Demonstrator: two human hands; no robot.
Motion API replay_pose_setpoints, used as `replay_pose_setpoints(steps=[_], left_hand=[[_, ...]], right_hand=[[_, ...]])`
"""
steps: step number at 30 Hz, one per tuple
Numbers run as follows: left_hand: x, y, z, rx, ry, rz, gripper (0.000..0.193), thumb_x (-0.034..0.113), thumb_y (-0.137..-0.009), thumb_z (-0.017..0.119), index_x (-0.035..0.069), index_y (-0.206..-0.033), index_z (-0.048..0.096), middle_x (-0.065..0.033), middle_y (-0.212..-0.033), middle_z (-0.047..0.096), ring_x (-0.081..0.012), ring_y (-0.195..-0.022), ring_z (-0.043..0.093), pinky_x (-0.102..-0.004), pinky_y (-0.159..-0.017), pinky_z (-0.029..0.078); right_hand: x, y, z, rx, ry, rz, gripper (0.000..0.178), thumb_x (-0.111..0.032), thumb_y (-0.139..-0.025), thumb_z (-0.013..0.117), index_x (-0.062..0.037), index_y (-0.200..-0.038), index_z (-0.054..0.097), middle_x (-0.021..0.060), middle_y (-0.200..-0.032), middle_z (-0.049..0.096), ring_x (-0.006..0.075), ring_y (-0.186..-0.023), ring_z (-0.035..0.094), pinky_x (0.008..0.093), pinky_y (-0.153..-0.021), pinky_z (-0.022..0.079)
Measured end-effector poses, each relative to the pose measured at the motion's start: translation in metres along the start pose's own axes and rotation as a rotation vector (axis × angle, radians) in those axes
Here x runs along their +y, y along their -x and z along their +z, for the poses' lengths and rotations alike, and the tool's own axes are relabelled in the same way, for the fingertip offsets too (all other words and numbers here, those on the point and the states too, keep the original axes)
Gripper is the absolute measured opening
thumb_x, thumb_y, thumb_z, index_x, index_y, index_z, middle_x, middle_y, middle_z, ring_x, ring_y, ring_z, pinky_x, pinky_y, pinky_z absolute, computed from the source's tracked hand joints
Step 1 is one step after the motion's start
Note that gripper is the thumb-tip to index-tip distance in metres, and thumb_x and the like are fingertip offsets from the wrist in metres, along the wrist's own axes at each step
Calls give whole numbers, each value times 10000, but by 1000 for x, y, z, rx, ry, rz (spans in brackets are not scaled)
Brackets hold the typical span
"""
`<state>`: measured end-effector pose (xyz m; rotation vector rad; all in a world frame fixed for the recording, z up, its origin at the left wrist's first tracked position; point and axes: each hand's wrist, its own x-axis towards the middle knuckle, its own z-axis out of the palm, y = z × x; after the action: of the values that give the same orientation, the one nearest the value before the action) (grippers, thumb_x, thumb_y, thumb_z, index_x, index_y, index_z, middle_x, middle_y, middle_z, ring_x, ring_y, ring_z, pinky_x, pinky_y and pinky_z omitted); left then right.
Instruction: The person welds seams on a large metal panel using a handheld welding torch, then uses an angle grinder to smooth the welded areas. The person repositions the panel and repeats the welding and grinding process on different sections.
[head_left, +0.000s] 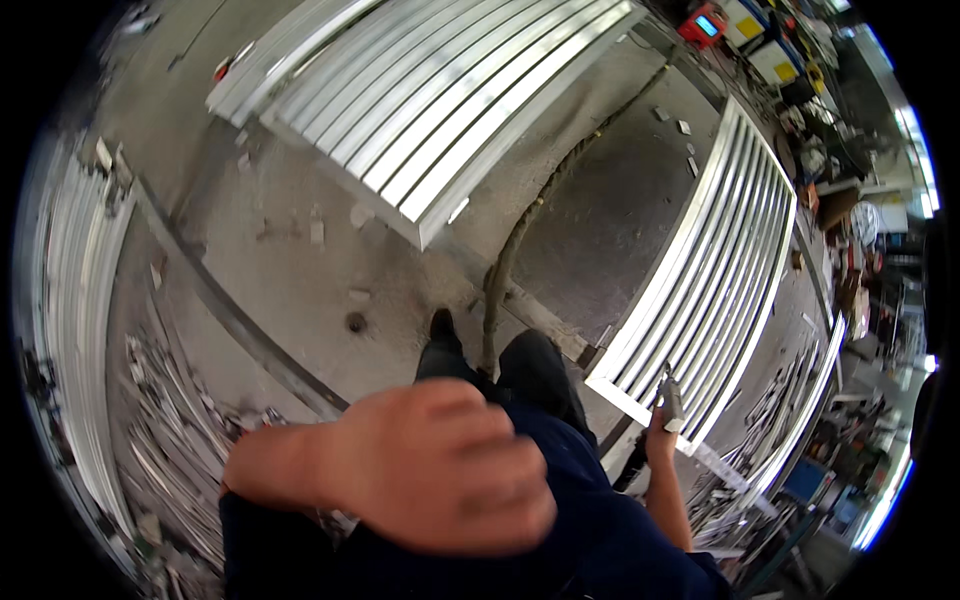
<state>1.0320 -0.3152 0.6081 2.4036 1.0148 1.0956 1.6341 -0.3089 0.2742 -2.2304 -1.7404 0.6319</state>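
Note:
My left hand is raised across my body, close to the camera and blurred by motion. Its fingers curl inward, and anything inside them is hidden. Off to the right, my right hand is closed around a grey gun-shaped tool with a thin tip. That tool is over the near corner of a slatted silver metal panel; whether they touch I cannot tell. A larger slatted panel lies ahead, its near corner pointing toward my feet.
A thick hose runs over the floor from near a red machine with a lit screen to my legs. A metal rail lies to the left, beside scattered metal strips. More long profiles stack at the far left.

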Motion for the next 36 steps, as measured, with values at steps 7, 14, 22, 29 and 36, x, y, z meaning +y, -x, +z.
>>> replay_pose_setpoints(steps=[7, 14, 22, 29, 36], left_hand=[[-96, 133, 66, -1030, -390, -576, 284, 106, -858, 542, 18, -1122, 601, -111, -1042, 638, -308, -977, 620, -429, -873, 470], [-102, 244, 94, -818, -44, -329, 584, 237, -890, 482, 0, -1421, 428, -153, -1567, 278, -344, -1403, 334, -516, -1060, 377], [-212, 29, 28, -867, 407, -681, 465, 216, -893, 634, 39, -1314, 548, -156, -1316, 587, -363, -1243, 527, -441, -1047, 403], [-358, -128, 125, -353, -54, -1212, 481, 283, -819, 743, 67, -1228, 611, -158, -1180, 658, -326, -1128, 606, -411, -954, 475], [-483, -128, 121, -360, 18, -1559, 426, 247, -828, 729, -19, -1145, 628, -159, -978, 710, -254, -864, 687, -364, -766, 538]], right_hand=[[-19, 4, 10, 27, 29, 309, 525, -493, -946, 563, -1, -1122, 623, 145, -753, 657, 252, -661, 664, 412, -580, 501], [-86, -48, 7, -33, -160, 514, 483, -412, -913, 626, 44, -1072, 642, 236, -919, 676, 363, -905, 676, 439, -763, 501], [-141, -255, 6, -122, -460, 702, 424, -437, -918, 624, -16, -956, 597, 107, -738, 581, 248, -557, 585, 412, -483, 483], [-117, -443, -13, -109, -377, 724, 452, -444, -903, 632, 3, -967, 639, 122, -770, 621, 248, -604, 609, 414, -560, 491], [-77, -518, -66, -78, -299, 825, 521, -466, -891, 653, 55, -876, 644, 151, -686, 646, 291, -571, 649, 420, -517, 501]])
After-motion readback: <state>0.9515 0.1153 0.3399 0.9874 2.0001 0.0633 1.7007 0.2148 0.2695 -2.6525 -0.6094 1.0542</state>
